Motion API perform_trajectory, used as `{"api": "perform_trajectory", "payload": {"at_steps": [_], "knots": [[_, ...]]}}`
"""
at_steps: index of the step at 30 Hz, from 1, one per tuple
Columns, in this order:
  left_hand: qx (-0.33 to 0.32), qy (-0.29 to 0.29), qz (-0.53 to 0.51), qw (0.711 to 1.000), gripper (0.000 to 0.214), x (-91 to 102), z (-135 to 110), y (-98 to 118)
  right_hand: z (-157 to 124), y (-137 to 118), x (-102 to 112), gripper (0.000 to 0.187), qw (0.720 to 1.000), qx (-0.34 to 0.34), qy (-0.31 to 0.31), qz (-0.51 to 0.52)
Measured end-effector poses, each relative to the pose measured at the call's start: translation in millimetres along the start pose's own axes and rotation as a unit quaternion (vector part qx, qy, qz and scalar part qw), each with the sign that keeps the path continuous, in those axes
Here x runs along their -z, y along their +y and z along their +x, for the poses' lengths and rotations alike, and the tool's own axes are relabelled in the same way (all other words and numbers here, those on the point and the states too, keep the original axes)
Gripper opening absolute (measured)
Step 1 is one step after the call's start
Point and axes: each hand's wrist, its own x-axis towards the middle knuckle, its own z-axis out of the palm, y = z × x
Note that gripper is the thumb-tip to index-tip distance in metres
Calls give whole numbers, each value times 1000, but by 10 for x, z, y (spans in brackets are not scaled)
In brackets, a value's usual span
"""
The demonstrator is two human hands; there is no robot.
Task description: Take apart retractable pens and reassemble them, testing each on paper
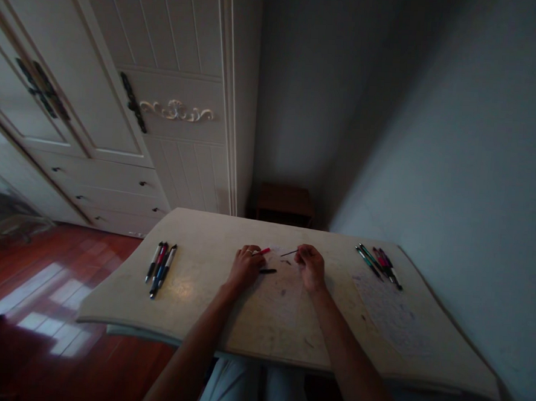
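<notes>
My left hand (pixel 244 265) rests on the cream table (pixel 202 233), fingers closed round a red pen part (pixel 263 251) that pokes out to the right. My right hand (pixel 310 265) is closed in a pinch on a thin dark pen refill (pixel 289 253) pointing left toward the red part. A small black pen piece (pixel 268 271) lies on the table between the hands, just below the red part. Both hands sit over a sheet of paper (pixel 280 301) with faint marks.
Several pens (pixel 160 268) lie in a row at the table's left side, and several more pens (pixel 378 265) at the right. A scribbled sheet (pixel 390 314) lies at the right. A white wardrobe (pixel 133 95) stands behind left, a grey wall (pixel 457 145) at right, and a small brown stool (pixel 285 203) beyond the table.
</notes>
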Motion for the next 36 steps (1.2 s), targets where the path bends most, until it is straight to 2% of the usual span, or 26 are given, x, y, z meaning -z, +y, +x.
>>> {"api": "perform_trajectory", "payload": {"at_steps": [13,21,26,32,34,36], "knots": [[32,-18,62,997,13,52,4,44,-11,14,-2,36,1000,11,-14,-15],[18,-29,57,998,14,18,-1,13,-11,-2,-4,38,1000,8,-6,-18],[3,12,2,1000,15,59,-36,2,-9,-11,1,38,999,9,-6,-31],[47,156,-126,979,17,290,-144,-65,-8,-8,8,38,1000,9,-7,-20],[55,158,-130,977,19,361,-198,-129,-11,1,1,38,1000,3,-6,-18],[60,135,-126,981,23,398,-246,-194,-14,19,-10,39,1000,-3,-4,-17]]}}
